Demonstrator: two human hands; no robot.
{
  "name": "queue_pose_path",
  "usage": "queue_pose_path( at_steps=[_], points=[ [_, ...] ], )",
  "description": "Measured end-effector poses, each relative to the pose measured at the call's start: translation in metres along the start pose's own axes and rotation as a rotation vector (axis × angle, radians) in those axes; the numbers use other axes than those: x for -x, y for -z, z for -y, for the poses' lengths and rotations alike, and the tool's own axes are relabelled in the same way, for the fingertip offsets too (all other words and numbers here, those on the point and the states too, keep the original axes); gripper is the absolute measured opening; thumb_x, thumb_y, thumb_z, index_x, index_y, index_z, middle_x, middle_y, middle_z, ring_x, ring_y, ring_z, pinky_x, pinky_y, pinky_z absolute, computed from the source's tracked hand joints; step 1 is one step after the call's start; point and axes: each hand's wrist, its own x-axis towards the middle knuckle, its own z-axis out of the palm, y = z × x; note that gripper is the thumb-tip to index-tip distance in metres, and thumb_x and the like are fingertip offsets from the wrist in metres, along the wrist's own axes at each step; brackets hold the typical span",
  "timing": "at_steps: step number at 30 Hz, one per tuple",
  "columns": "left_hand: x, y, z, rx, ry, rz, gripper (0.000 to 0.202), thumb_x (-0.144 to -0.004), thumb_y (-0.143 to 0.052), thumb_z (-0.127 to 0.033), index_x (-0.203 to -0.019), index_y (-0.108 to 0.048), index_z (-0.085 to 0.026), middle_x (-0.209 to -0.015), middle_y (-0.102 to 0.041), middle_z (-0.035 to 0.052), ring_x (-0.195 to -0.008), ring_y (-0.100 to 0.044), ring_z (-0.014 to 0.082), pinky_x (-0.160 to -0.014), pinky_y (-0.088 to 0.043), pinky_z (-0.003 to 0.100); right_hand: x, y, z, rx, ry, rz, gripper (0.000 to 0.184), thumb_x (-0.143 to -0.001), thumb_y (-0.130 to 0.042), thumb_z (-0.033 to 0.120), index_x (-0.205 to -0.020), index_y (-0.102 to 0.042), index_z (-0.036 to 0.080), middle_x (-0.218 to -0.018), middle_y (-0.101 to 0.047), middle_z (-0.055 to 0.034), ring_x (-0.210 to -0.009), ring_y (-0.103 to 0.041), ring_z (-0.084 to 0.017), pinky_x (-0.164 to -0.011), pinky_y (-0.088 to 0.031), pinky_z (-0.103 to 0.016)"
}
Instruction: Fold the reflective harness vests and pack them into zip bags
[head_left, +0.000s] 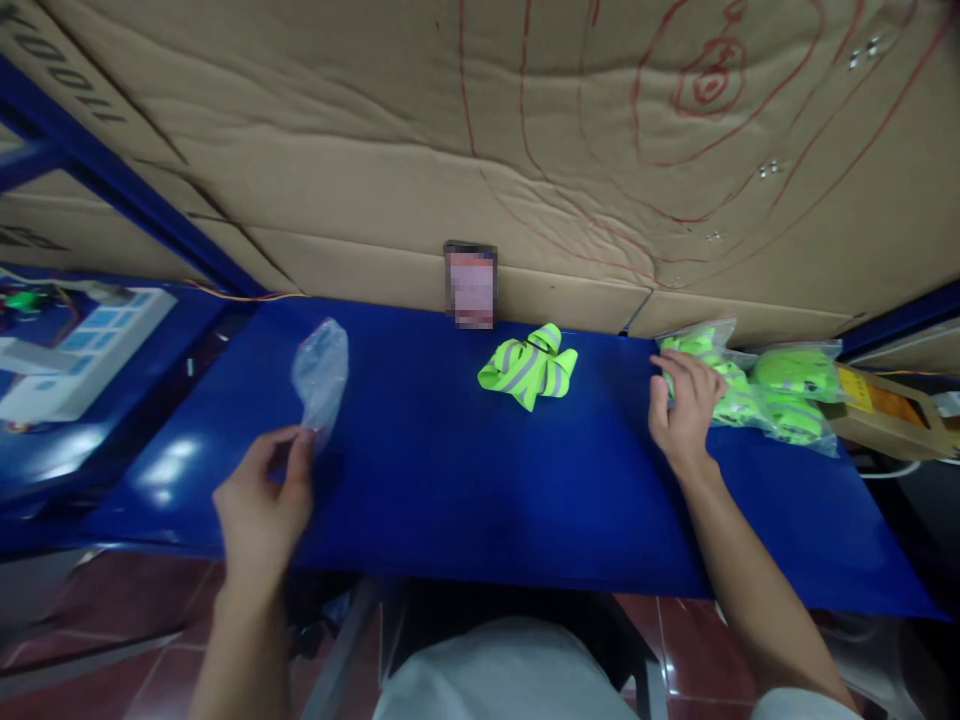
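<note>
A clear plastic bag (pixel 322 375) stands up from my left hand (pixel 264 490), pinched at its lower end between thumb and fingers. It looks flat, with nothing visible inside. On the blue table between my hands lies a loosely bundled neon-yellow reflective strap (pixel 529 366) with grey stripes, touched by neither hand. My right hand (pixel 686 405) is at the near left side of several clear bags (pixel 799 385) packed with similar neon-yellow material. Its fingers are extended and the thumb stands apart, with nothing visible in the grasp. Whether it touches the nearest bag is hard to tell.
A small framed card (pixel 472 287), blurred out, leans against the cardboard wall (pixel 337 180) behind the blue table (pixel 450 500). At the right end stands a brown cardboard box (pixel 892 415). A white device with blue panels (pixel 94 345) and wires sits at the far left.
</note>
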Motion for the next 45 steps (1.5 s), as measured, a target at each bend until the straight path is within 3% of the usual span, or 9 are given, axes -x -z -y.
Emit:
queue_pose_path(
  at_steps=[3, 8, 13, 22, 26, 31, 36, 41, 45],
  points=[
    [0.043, 0.004, -0.018, 0.651, 0.252, 0.087, 0.021, -0.087, -0.077, -0.049, -0.094, -0.071, -0.031, -0.101, -0.077, -0.0047, -0.097, -0.072, 0.0247, -0.1, -0.056, 0.042, 0.017, -0.014, 0.043, -0.424, 0.012, 0.299, 0.032, -0.107, -0.046, 0.036, -0.118, -0.073, 0.023, -0.118, -0.074, -0.0113, -0.115, -0.068, -0.027, -0.108, -0.048, -0.048],
    [0.091, -0.012, -0.022, 0.955, 0.681, 0.27, 0.045, -0.061, -0.096, -0.054, -0.091, -0.075, -0.028, -0.085, -0.077, 0.0001, -0.077, -0.073, 0.0225, -0.078, -0.064, 0.036, 0.045, -0.03, 0.094, -1.05, -0.249, 0.842, 0.05, -0.106, -0.055, 0.047, -0.153, -0.053, 0.028, -0.144, -0.065, -0.0128, -0.111, -0.071, -0.022, -0.091, -0.061, -0.039],
    [0.096, -0.028, -0.016, 0.782, 0.522, 0.465, 0.036, -0.088, -0.076, -0.054, -0.107, -0.073, -0.023, -0.092, -0.079, 0.0047, -0.081, -0.073, 0.0208, -0.079, -0.06, 0.032, 0.041, -0.026, 0.1, -1.261, -0.456, 1.067, 0.04, -0.097, -0.07, 0.05, -0.124, -0.072, 0.022, -0.099, -0.078, -0.0064, -0.075, -0.071, -0.016, -0.07, -0.06, -0.03],
    [0.082, -0.024, -0.02, 0.559, 0.382, 0.44, 0.046, -0.088, -0.072, -0.06, -0.108, -0.072, -0.02, -0.08, -0.078, 0.0071, -0.076, -0.072, 0.0237, -0.07, -0.053, 0.03, 0.037, -0.028, 0.096, -1.236, -0.631, 1.132, 0.043, -0.084, -0.082, 0.055, -0.093, -0.068, 0.016, -0.079, -0.073, -0.0041, -0.063, -0.067, -0.013, -0.055, -0.056, -0.027],
    [0.085, -0.032, -0.014, 0.486, 0.317, 0.439, 0.059, -0.096, -0.06, -0.063, -0.135, -0.063, -0.019, -0.105, -0.079, 0.0132, -0.089, -0.073, 0.0267, -0.08, -0.057, 0.037, 0.039, -0.032, 0.093, -1.14, -0.578, 1.063, 0.043, -0.087, -0.078, 0.056, -0.095, -0.066, 0.016, -0.076, -0.071, -0.002, -0.063, -0.066, -0.012, -0.06, -0.056, -0.027],
    [0.1, -0.045, -0.022, 0.053, -0.278, 0.063, 0.07, -0.099, -0.064, -0.05, -0.159, -0.037, -0.027, -0.161, -0.048, 0.0175, -0.145, -0.051, 0.0352, -0.116, -0.046, 0.054, 0.045, -0.033, 0.096, -1.033, -0.484, 1.057, 0.037, -0.094, -0.069, 0.054, -0.095, -0.065, 0.017, -0.073, -0.068, 0.0001, -0.061, -0.064, -0.012, -0.055, -0.051, -0.023],
    [0.107, -0.065, -0.047, -0.334, -0.846, 0.301, 0.107, -0.08, -0.083, -0.061, -0.165, -0.029, -0.025, -0.172, -0.026, 0.025, -0.159, -0.027, 0.0479, -0.124, -0.026, 0.073, 0.048, -0.031, 0.103, -0.956, -0.346, 1.024, 0.034, -0.098, -0.064, 0.05, -0.087, -0.066, 0.018, -0.075, -0.069, -0.0005, -0.064, -0.062, -0.011, -0.06, -0.049, -0.023],
    [0.098, -0.073, -0.052, -0.443, -0.818, 0.403, 0.1, -0.09, -0.078, -0.047, -0.169, -0.019, -0.028, -0.155, -0.056, 0.0168, -0.146, -0.051, 0.0385, -0.128, -0.017, 0.07, 0.047, -0.024, 0.105, -0.862, -0.155, 0.983, 0.03, -0.101, -0.062, 0.047, -0.089, -0.071, 0.021, -0.078, -0.073, -0.0006, -0.068, -0.066, -0.013, -0.062, -0.048, -0.024],
    [0.079, -0.057, -0.035, -0.479, -0.756, 0.342, 0.093, -0.094, -0.074, -0.044, -0.169, -0.021, -0.03, -0.153, -0.058, 0.0174, -0.143, -0.054, 0.038, -0.127, -0.016, 0.069, 0.027, -0.021, 0.094, -0.73, -0.072, 0.763, 0.029, -0.105, -0.054, 0.044, -0.098, -0.072, 0.022, -0.097, -0.076, -0.0062, -0.088, -0.07, -0.019, -0.081, -0.053, -0.032]
  ],
)
